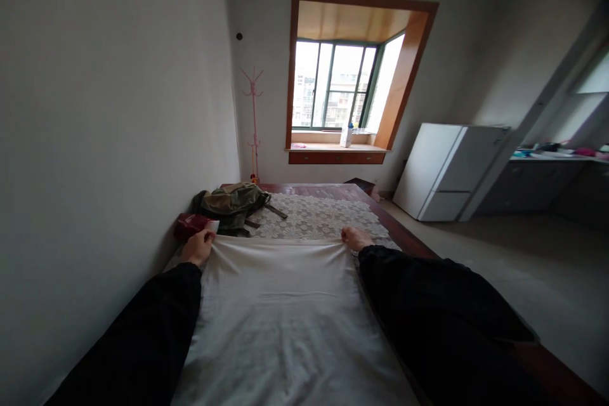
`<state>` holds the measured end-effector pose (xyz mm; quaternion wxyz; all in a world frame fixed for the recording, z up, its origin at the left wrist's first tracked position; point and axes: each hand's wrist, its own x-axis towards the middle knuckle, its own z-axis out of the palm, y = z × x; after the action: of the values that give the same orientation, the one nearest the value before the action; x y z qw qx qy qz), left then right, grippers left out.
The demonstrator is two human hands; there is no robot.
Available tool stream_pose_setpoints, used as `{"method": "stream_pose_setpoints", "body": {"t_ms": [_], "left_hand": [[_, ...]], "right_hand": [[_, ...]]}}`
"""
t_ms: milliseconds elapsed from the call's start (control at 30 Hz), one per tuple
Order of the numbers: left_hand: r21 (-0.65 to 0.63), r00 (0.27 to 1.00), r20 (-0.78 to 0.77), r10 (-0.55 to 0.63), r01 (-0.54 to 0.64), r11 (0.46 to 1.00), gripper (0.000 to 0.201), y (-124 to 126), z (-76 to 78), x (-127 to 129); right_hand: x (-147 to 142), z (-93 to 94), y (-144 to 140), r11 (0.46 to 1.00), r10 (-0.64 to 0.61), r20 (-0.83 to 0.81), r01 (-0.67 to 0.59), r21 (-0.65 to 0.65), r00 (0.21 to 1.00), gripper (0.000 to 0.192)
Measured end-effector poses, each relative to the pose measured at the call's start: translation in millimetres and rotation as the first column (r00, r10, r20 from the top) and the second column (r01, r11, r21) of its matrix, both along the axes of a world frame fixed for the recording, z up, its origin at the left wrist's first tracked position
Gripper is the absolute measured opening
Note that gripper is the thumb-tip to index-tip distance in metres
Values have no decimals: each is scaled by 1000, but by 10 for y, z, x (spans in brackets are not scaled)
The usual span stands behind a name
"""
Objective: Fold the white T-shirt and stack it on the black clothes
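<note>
The white cloth (285, 323) fills the lower centre of the frame, its long axis running away from the viewer. Its far edge stretches taut between the left hand (196, 247) and right hand (356, 239), fingers of both pinching it. A red pouch (188, 226) and backpack (233, 200) crowd the left; lace (323, 216) covers the counter (410, 236) beyond.

Olive-and-tan backpack (233, 198) on lace tablecloth (318, 214), dark red pouch (189, 226) just beside it. Reddish-brown table (403, 232) beneath tablecloth. Pink coat stand (254, 111) near far corner. White bottle (346, 136) with blue cap on sill (316, 146) of bay window (339, 82). White refrigerator (447, 168) right of window, kitchen counter (537, 181) farther right.
</note>
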<state>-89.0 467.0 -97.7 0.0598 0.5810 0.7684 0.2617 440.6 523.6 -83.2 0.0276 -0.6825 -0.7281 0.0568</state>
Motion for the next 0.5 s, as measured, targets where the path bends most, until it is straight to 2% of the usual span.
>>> {"method": "stream_pose_setpoints", "body": {"t_ms": [133, 200, 267, 333, 400, 433, 500], "left_hand": [[-5, 1000, 18, -7, 7, 1000, 30, -40, 82, 90], [-18, 999, 31, -33, 34, 999, 34, -124, 175, 152], [-48, 996, 42, -82, 84, 995, 38, -325, 279, 220], [-95, 988, 53, -144, 149, 984, 38, -681, 368, 297], [-148, 979, 67, -191, 199, 969, 40, -1182, 413, 374], [-179, 979, 58, -194, 202, 963, 42, -1467, 407, 407], [-233, 993, 20, -112, 114, 966, 47, -2050, 325, 453]], "right_hand": [[-106, 159, -105, 997, 11, 0, -11, 70, 1000, 12], [-169, 311, -235, 991, 22, -20, -19, 132, 1000, 15], [-204, 464, -499, 982, 43, -47, -34, 186, 998, 20], [-187, 565, -942, 975, 93, -98, -70, 212, 991, 22], [-112, 566, -1541, 966, 192, -223, -144, 217, 956, 24], [-55, 519, -1871, 970, 206, -267, -160, 184, 941, 27], [90, 326, -2515, 988, 139, -327, -110, 107, 935, 32]]}}
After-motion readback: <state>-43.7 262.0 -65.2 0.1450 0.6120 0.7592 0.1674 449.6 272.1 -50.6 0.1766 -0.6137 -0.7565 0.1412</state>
